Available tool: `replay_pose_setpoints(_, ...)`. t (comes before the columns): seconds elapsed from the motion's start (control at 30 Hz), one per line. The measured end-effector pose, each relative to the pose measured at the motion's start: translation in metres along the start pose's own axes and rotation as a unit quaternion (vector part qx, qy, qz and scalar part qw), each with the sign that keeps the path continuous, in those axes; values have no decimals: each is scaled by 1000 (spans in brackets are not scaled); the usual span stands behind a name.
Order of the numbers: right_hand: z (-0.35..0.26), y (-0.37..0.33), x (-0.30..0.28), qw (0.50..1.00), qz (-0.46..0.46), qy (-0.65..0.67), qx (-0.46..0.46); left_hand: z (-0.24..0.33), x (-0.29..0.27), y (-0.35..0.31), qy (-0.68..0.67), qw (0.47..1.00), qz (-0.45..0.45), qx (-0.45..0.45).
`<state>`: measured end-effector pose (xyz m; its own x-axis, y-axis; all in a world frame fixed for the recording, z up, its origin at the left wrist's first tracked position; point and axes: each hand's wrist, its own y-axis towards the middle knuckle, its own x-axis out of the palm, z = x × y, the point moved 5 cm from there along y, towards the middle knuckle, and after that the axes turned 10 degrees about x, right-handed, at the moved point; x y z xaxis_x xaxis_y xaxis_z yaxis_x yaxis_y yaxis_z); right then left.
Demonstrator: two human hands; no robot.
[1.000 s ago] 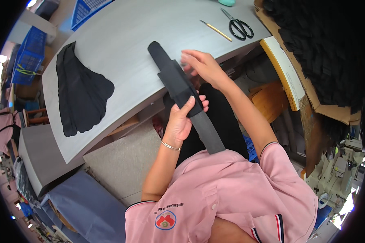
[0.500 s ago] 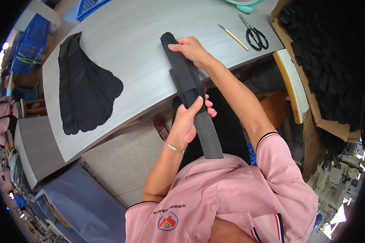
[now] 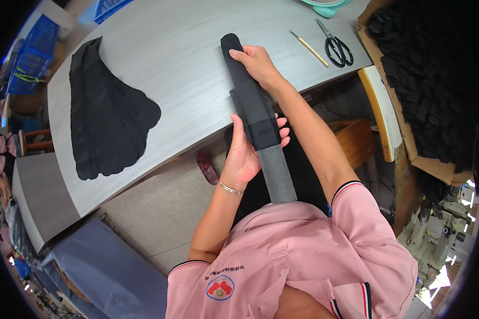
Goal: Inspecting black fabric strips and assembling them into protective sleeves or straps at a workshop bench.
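Observation:
A long black fabric strap (image 3: 253,98) with a wider, layered middle lies slantwise between my hands, over the table's near edge. Its rounded far end is gripped by my right hand (image 3: 258,65), thumb on top and fingers beneath. Under the wider part, my left hand (image 3: 242,155) cradles the strap; the thumb stands raised at its left side and the fingertips show past its right edge. A grey fuzzy strip (image 3: 278,173) runs from the strap down toward my lap. To the left, a fanned stack of black fabric pieces (image 3: 109,119) rests on the table.
On the grey table (image 3: 186,58) lie black-handled scissors (image 3: 337,51) and a pointed tool with a wooden handle (image 3: 312,50). A cardboard box (image 3: 436,171) of black pieces (image 3: 426,90) stands at the right. Blue crates (image 3: 34,58) sit at far left.
My left thumb has lifted off the strap, and that hand now supports it from below. The strap and my right hand have shifted slightly to the right and away.

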<state>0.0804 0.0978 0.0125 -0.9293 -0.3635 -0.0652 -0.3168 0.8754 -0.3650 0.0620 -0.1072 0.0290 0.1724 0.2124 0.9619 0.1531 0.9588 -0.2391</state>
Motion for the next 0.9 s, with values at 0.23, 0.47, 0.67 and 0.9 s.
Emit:
replay_pose_setpoints(0.23, -3, -1, 0, 985, 63, -142, -76, 5, -16, 15, 70, 997, 28, -23)
replay_pose_setpoints(0.47, 2, 2, 0, 990, 61, -100, -74, -25, -7, -35, 120, 992, 24, -10)
replay_pose_setpoints(0.67, -3, 2, -4, 992, 52, -101, -58, -31, -21, -46, 111, 993, 8, -42)
replay_pose_setpoints(0.9, -1, -1, 1, 994, 12, -94, -59, -25, -12, -20, 1, 1000, -26, -15)
